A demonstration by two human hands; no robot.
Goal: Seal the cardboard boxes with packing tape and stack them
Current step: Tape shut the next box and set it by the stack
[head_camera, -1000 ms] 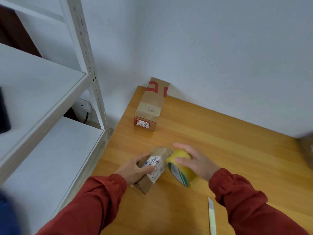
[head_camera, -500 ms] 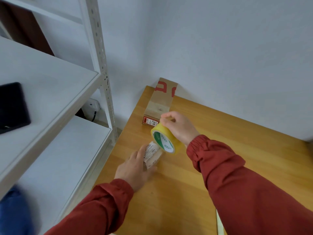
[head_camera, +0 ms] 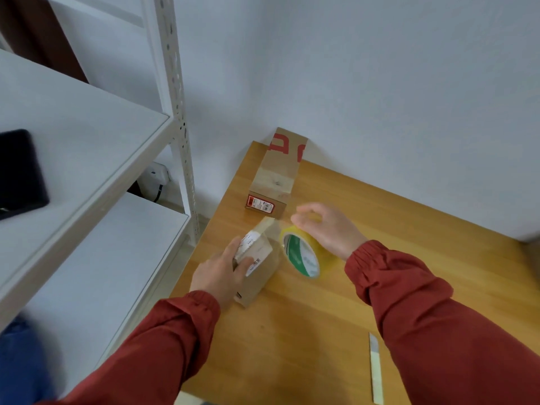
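Note:
A small cardboard box [head_camera: 261, 277] with a white label lies near the left edge of the wooden table [head_camera: 336, 317]. My left hand [head_camera: 219, 271] grips it from the left, thumb on the label. A yellow tape roll [head_camera: 302, 255] with a green-and-white core stands on edge against the box's right side. My right hand [head_camera: 327, 228] is over the roll's top, blurred, with its fingers curled at the far rim. A longer taped box [head_camera: 276, 178] with red print lies further back against the wall.
A pale narrow strip or blade [head_camera: 376, 372] lies near the table's front edge. White metal shelving [head_camera: 178, 118] stands close on the left, with a black flat object [head_camera: 17, 171] on its upper shelf. The grey wall bounds the table at the back.
My right hand brought the tape roll down from the air to the small box's right side. My left hand shifted its hold on the box, which now lies more lengthwise.

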